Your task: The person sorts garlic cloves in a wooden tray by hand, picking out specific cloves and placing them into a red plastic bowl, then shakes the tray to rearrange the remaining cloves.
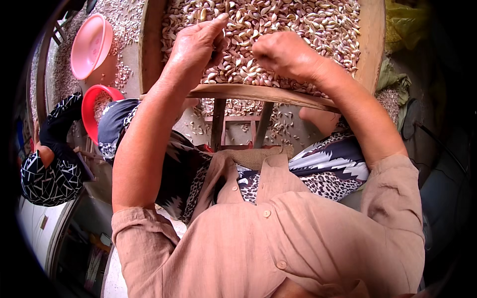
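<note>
A wooden tray (370, 44) full of loose garlic cloves (308, 25) stands in front of me. Over its left part is my left hand (198, 42), its fingers curled in and the thumb laid along the top. My right hand (285, 53) is closed over the middle of the cloves, knuckles up and fingertips turned under. Both hands are just above or touching the garlic; a short gap separates them. What either hand holds, if anything, is hidden by the fingers.
A pink basin (92, 47) and a red basin (92, 111) with cloves inside stand on the left. More cloves lie scattered on the floor (191, 126). Another person (52, 171) in dark patterned clothing sits at far left. A yellow sack (407, 25) lies at the right.
</note>
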The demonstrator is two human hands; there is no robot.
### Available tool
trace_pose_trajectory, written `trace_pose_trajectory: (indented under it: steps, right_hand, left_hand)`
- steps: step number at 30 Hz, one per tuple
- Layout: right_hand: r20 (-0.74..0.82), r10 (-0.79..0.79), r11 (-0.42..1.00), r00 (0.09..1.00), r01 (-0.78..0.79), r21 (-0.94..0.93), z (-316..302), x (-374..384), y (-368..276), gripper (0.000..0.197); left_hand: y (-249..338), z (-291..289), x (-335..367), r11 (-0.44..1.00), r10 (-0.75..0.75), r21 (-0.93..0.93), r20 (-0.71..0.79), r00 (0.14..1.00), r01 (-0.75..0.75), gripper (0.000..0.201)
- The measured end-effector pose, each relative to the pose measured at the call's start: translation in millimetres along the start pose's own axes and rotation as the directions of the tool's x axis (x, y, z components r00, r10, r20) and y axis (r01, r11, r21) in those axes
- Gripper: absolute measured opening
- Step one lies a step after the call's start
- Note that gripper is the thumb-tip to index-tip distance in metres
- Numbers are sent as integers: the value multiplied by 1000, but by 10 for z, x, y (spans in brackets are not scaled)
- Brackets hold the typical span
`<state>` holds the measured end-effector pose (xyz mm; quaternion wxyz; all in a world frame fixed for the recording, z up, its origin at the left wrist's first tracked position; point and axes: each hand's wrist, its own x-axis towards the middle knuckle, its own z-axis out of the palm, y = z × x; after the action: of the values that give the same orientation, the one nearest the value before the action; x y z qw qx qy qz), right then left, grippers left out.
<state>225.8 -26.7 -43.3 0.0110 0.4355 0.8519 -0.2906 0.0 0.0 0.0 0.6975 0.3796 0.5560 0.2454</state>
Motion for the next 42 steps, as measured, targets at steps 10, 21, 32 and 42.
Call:
trace_pose_trajectory:
  steps: [10,21,32,42]
  right_hand:
    - [-253,184,934,950,-89,346,-371,-198,341,17]
    - [-13,254,777,967,-197,598,-553,-240,232,18]
    - [192,50,977,980,-88,194,-222,-451,118,24]
    - [223,6,993,975,-31,111,-39,-429,23,18]
  left_hand:
    - [-31,-16,-5,997,24,77,16,1000,-26,43]
    - [-44,28,9,999,6,51,25,1000,-8,42]
    - [-87,-73,34,999,19,44,16,1000,-20,41]
    - [-123,-69,63,997,22,74,15,1000,-23,42]
